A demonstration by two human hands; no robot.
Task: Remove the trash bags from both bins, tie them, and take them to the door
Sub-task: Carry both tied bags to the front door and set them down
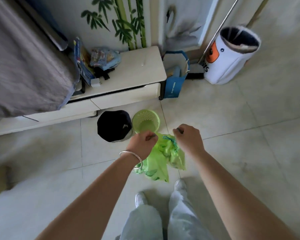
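Note:
A light green trash bag (160, 159) hangs in the air between my hands, above the tiled floor. My left hand (143, 141) is closed on one part of the bag's top. My right hand (187, 135) is closed on the other part, and the top is gathered between them with a blue-green drawstring showing. Just beyond my hands a small green plastic bin (145, 121) stands on the floor with no bag in it. Next to it on the left sits a bin lined with a black bag (113, 125).
A low white cabinet (128, 87) runs along the wall behind the bins, with a bed (24, 63) to its left. A blue paper bag (176, 75) and a white fabric bin (232, 54) stand at the back right. My feet (163, 193) are below the bag.

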